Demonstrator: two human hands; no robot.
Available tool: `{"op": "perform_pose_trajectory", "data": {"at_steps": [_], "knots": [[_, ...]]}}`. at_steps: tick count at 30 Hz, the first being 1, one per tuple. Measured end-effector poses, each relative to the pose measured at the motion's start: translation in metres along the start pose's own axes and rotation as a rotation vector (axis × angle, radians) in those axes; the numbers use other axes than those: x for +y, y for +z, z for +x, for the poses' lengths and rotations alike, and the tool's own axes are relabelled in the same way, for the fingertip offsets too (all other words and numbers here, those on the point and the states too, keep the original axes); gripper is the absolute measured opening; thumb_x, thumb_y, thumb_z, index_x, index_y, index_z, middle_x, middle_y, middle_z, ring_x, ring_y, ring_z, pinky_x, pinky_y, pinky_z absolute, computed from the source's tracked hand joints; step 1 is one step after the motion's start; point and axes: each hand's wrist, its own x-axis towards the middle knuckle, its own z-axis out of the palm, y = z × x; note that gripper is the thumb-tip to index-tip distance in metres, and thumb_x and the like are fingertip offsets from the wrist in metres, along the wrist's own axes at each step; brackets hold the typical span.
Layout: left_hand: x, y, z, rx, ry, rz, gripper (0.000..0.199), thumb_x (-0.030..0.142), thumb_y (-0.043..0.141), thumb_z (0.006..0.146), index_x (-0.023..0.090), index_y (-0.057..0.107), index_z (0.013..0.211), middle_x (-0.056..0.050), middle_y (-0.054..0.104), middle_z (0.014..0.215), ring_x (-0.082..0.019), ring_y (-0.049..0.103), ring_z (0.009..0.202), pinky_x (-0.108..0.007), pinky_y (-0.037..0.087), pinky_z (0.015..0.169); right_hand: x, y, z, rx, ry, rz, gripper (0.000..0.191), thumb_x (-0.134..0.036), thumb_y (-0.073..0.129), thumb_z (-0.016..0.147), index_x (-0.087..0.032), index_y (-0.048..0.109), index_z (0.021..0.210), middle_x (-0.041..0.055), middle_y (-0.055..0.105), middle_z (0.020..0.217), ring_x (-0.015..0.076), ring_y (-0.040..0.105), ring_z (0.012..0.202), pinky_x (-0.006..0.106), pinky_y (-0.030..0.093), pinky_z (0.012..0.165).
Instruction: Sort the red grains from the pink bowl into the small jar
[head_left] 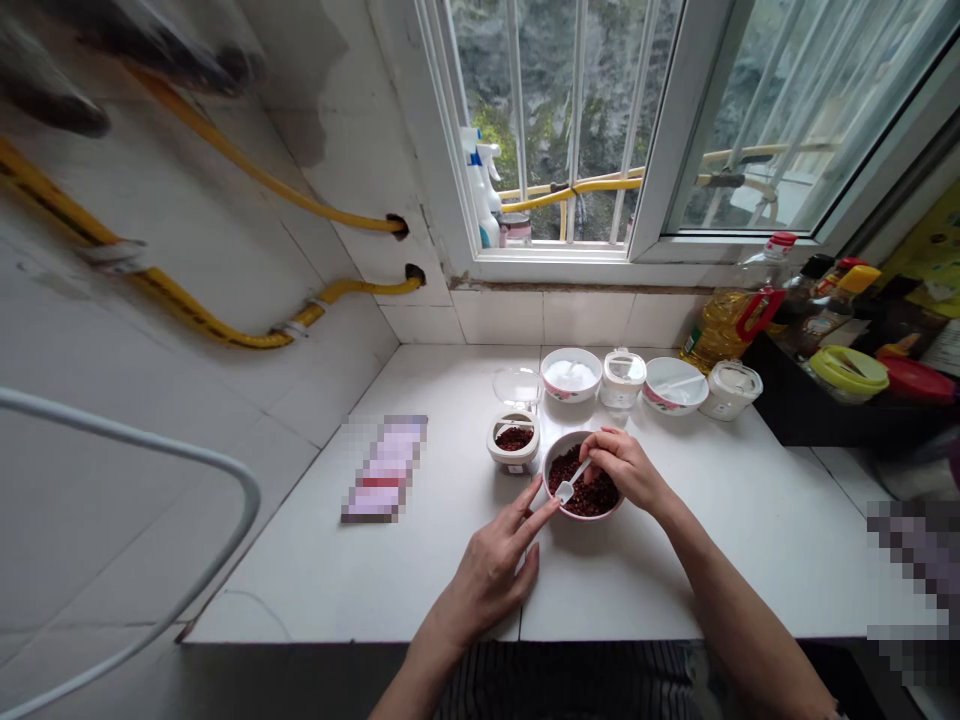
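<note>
A white bowl (584, 517) with a pink outer rim holds dark red, grainy spice that looks like peppercorns (600, 494). My right hand (624, 468) is closed on the handle of a small white spoon (565, 491), whose scoop is over the bowl's near-left side. My left hand (496, 562) has its fingers stretched out, with the fingertips at the bowl's left rim beside the spoon's scoop. Just left of the bowl stands a small seasoning jar (514, 460), partly filled with the same dark red spice. Its clear lid (517, 386) appears raised behind it.
Behind stand a bowl of white powder (571, 378), a lidded jar (623, 376), a bowl with a white spoon (675, 388) and another jar (733, 390). An oil bottle (724, 315) and sauces stand right. A blurred, pinkish flat item (386, 470) lies left.
</note>
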Motion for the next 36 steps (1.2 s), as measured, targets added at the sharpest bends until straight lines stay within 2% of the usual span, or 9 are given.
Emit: {"op": "perform_pose_trajectory", "data": {"at_steps": [5,8,12,15,18,23,26,30,36], "knots": [[-0.0004,-0.0004,-0.0001,0.004,0.005,-0.003,0.072,0.004,0.044,0.088,0.026,0.030,0.155,-0.012,0.034,0.160,-0.025,0.051,0.136,-0.038,0.054,0.103,-0.0047,-0.0022,-0.0013,-0.003,0.124,0.228,0.015,-0.017,0.049,0.079,-0.022,0.062,0.072,-0.0028,0.068,0.053,0.0162,0.063,0.052,0.030,0.052,0.066],[-0.0001,-0.0009,0.0002,0.000,0.000,-0.003,0.070,0.005,0.044,0.089,0.026,0.031,0.155,-0.012,0.034,0.160,-0.025,0.052,0.136,-0.038,0.054,0.102,-0.0038,-0.0042,-0.0010,-0.017,0.166,0.273,0.014,-0.020,0.049,0.079,-0.021,0.063,0.075,-0.0020,0.069,0.054,0.0168,0.064,0.052,0.028,0.050,0.059],[0.0006,-0.0014,0.0005,0.003,0.003,0.001,0.069,0.006,0.043,0.090,0.024,0.030,0.155,-0.013,0.035,0.159,-0.025,0.051,0.136,-0.038,0.053,0.104,-0.0009,-0.0059,-0.0004,0.036,0.036,0.061,0.018,-0.016,0.047,0.080,-0.023,0.061,0.071,-0.0038,0.068,0.053,0.0168,0.064,0.057,0.039,0.051,0.088],[0.0009,-0.0016,0.0006,0.003,0.003,-0.005,0.068,0.005,0.043,0.090,0.024,0.031,0.155,-0.012,0.035,0.159,-0.025,0.051,0.137,-0.038,0.052,0.105,-0.0009,-0.0051,-0.0007,-0.009,-0.030,-0.059,0.022,-0.012,0.047,0.081,-0.023,0.061,0.069,-0.0069,0.067,0.053,0.0156,0.063,0.058,0.047,0.033,0.111],[0.0012,-0.0020,0.0006,0.007,0.000,-0.016,0.068,0.005,0.043,0.090,0.024,0.032,0.154,-0.012,0.035,0.159,-0.024,0.050,0.137,-0.037,0.052,0.105,-0.0028,-0.0041,-0.0015,-0.045,-0.003,-0.022,0.022,-0.012,0.047,0.082,-0.023,0.060,0.069,-0.0071,0.065,0.052,0.0156,0.063,0.057,0.046,0.035,0.110],[0.0010,-0.0024,0.0005,0.008,0.006,-0.015,0.067,0.005,0.044,0.090,0.024,0.033,0.153,-0.012,0.035,0.159,-0.024,0.050,0.137,-0.036,0.051,0.106,-0.0042,-0.0065,-0.0019,0.035,0.059,0.094,0.019,-0.014,0.046,0.080,-0.022,0.060,0.070,-0.0044,0.065,0.054,0.0162,0.061,0.054,0.036,0.051,0.081],[0.0000,-0.0016,0.0002,0.011,0.007,-0.019,0.066,0.005,0.043,0.090,0.024,0.034,0.153,-0.012,0.035,0.159,-0.023,0.050,0.137,-0.036,0.050,0.107,-0.0022,-0.0086,-0.0010,0.039,0.027,0.049,0.018,-0.016,0.045,0.081,-0.023,0.059,0.071,-0.0043,0.066,0.054,0.0166,0.062,0.055,0.039,0.047,0.091],[-0.0003,-0.0011,-0.0001,0.009,0.007,-0.016,0.065,0.006,0.043,0.091,0.023,0.034,0.153,-0.012,0.035,0.159,-0.023,0.049,0.138,-0.035,0.051,0.106,0.0005,-0.0094,0.0001,0.015,-0.013,-0.062,0.020,-0.015,0.044,0.082,-0.023,0.058,0.070,-0.0055,0.067,0.054,0.0167,0.062,0.059,0.047,0.031,0.110],[-0.0001,-0.0009,-0.0003,0.016,0.014,-0.011,0.065,0.006,0.043,0.091,0.023,0.034,0.153,-0.012,0.037,0.158,-0.023,0.050,0.137,-0.035,0.051,0.106,0.0022,-0.0081,0.0002,-0.014,0.001,-0.055,0.020,-0.013,0.044,0.083,-0.024,0.057,0.072,-0.0065,0.067,0.055,0.0168,0.062,0.060,0.047,0.027,0.112]]}}
